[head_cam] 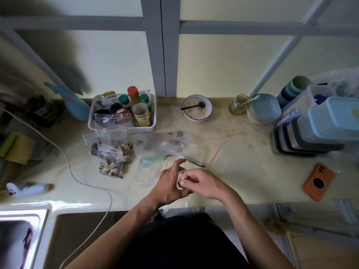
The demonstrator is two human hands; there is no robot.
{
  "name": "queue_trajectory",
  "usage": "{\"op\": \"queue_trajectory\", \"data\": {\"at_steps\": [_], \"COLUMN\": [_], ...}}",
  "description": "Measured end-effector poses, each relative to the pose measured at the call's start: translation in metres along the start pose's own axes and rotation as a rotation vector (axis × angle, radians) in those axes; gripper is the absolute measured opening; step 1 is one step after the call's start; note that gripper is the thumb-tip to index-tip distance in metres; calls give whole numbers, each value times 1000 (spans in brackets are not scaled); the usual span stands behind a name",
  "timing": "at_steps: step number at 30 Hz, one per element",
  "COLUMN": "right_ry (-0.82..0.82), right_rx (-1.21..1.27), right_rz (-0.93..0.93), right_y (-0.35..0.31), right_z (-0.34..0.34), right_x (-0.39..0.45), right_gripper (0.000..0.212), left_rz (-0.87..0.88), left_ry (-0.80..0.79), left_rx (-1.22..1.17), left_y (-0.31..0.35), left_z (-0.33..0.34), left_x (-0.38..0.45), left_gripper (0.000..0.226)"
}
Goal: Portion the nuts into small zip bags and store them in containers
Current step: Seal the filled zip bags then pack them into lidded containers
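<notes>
- Head view: your left hand [168, 188] and right hand [202, 184] meet at lower centre, both pinching a small zip bag [180, 181] between curled fingers, above the counter [242, 171].
- Filled zip bags of nuts [111, 154] lie left of centre, just below the white basket [122, 113].
- The big clear nut bag [165, 144] lies mid-frame; stacked containers [314, 131] stand at right.

The filled zip bags [111, 152] and the loose bag [163, 145] are thin clear plastic, crinkled and faintly glossy. The basket [122, 128] is white perforated plastic, and the stacked containers [318, 133] look like smooth matt plastic. The sink [21, 216] is shiny metal beside a smooth, slightly glossy counter [242, 171].
</notes>
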State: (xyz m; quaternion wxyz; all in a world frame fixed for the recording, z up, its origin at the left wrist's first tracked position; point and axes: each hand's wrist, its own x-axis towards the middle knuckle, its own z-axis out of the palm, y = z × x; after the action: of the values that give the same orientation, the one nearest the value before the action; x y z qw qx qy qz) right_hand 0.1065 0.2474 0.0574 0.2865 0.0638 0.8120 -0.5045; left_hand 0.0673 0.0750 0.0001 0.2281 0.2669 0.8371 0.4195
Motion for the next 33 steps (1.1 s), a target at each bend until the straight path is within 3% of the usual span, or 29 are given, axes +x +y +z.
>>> {"op": "queue_trajectory", "data": {"at_steps": [3, 7, 11, 15, 19, 22, 25, 29, 33], "right_ry": [111, 213, 168, 76, 252, 441, 449, 333, 244], "right_rx": [59, 56, 75, 11, 31, -65, -265, -485, -728], "right_rz": [-87, -151, -192, -176, -271, -95, 118, 175, 160], "right_y": [4, 2, 2, 2, 0, 20, 58, 88, 99], "right_z": [-1, -8, -9, -19, -29, -37, -39, -34, -29], "right_x": [4, 7, 7, 4, 7, 27, 53, 74, 89], "right_gripper": [3, 5, 7, 24, 25, 12, 9, 36, 36], "left_rz": [-31, -123, -147, -173, -241, -362, -447, -585, -709], "left_ry": [34, 70, 122, 117, 161, 295, 365, 395, 397], "left_rx": [-37, -71, -84, -116, -108, -157, -169, -251, -334], "left_y": [0, -4, -1, 4, 3, 1, 0, 3, -1], "left_z": [1, 4, 5, 9, 14, 13, 6, -1, -7], "left_x": [1, 2, 4, 5, 6, 6, 10, 23, 34], "left_gripper": [96, 89, 70, 48, 46, 42, 39, 42, 88]}}
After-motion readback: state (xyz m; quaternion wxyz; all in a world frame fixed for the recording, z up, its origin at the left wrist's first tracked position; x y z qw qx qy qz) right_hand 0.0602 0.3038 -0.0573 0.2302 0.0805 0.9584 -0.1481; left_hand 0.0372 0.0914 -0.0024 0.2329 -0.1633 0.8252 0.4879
